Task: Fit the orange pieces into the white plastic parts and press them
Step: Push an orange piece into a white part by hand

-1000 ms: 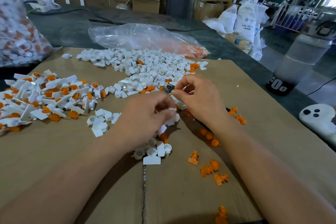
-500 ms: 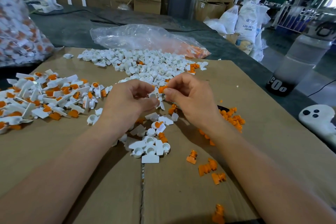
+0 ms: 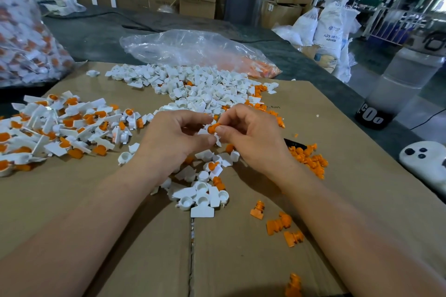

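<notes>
Both hands meet above the middle of a cardboard sheet [image 3: 337, 128] laid on the dark worktop [image 3: 96, 36]. The left hand [image 3: 173, 144] has its fingers curled round a white part [image 3: 204, 131], with the thumb pressed against it. The right hand [image 3: 251, 137] pinches an orange piece [image 3: 212, 128] between thumb and forefinger. The orange piece sits against the white part; how far it is seated I cannot tell. Just below the hands lies a small cluster of white parts [image 3: 200, 194], one of them carrying an orange insert. A wide heap of white parts [image 3: 205, 89] spreads beyond the hands. On the left lies a pile of fitted pieces [image 3: 60, 128], white with orange. Beside the right wrist lie loose orange pieces [image 3: 309, 157], and a few more orange pieces [image 3: 280, 224] lie nearer the body by the right forearm. A clear plastic bag [image 3: 193, 50] lies at the far edge of the cardboard, a fuller bag [image 3: 24, 31] stands at far left, and a frosted bottle [image 3: 405, 79] stands at right
</notes>
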